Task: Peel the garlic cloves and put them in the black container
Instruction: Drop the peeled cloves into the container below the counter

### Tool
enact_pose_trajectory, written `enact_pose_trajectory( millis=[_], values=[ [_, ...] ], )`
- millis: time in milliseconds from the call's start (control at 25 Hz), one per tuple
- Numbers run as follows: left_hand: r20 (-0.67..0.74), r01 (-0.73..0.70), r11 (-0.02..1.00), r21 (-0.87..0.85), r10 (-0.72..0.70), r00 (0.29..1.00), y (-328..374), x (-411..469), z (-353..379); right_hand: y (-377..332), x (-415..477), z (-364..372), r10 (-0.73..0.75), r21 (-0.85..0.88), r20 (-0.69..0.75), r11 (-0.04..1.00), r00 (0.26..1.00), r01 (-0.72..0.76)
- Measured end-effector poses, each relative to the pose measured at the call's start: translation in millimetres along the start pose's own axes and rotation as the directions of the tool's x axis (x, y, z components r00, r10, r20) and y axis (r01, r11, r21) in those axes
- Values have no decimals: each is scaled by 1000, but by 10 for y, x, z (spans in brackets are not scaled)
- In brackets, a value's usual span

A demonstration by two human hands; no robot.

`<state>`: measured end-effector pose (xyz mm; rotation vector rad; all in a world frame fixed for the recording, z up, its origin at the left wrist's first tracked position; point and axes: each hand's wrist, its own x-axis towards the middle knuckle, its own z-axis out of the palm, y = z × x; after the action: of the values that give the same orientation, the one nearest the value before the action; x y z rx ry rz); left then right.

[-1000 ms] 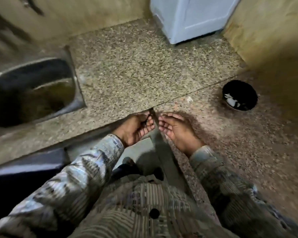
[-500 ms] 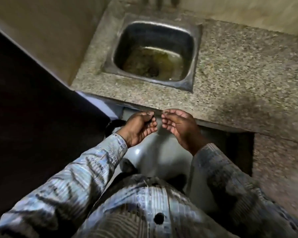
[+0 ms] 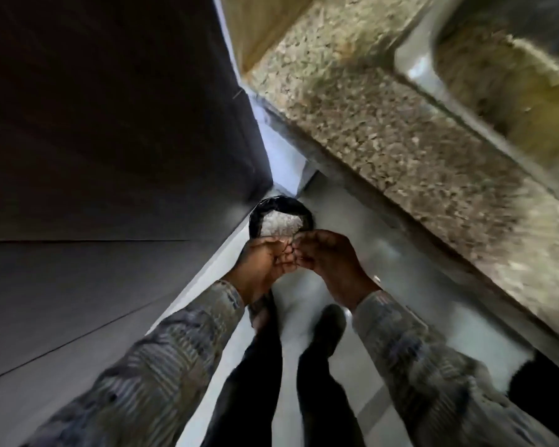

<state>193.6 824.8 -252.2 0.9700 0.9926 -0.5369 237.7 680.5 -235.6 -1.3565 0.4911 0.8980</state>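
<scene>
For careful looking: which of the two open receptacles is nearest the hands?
The black-lined bin on the floor, just beyond the left hand and right hand; the sink sits in the counter.

The left hand [image 3: 265, 266] and right hand [image 3: 334, 266] meet, fingers curled, above a black-lined bin [image 3: 284, 202] near the speckled counter [image 3: 384, 140].
</scene>
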Motion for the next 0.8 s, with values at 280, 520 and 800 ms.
enact_pose_trajectory(
  millis=[280,520,800],
  values=[
    [-244,121,989,88,-96,965,-794,2525,-662,1426,2522,-43,216,-465,26,867,976,-179],
    [-256,105,342,934,432,865,-886,3434,-1014,2167,3638,-361,-276,-971,82,195,958,139],
    [-53,6,106,994,451,891,-891,3349,-993,2003,3708,-232,-201,-967,256,-35,946,254]
  ],
)
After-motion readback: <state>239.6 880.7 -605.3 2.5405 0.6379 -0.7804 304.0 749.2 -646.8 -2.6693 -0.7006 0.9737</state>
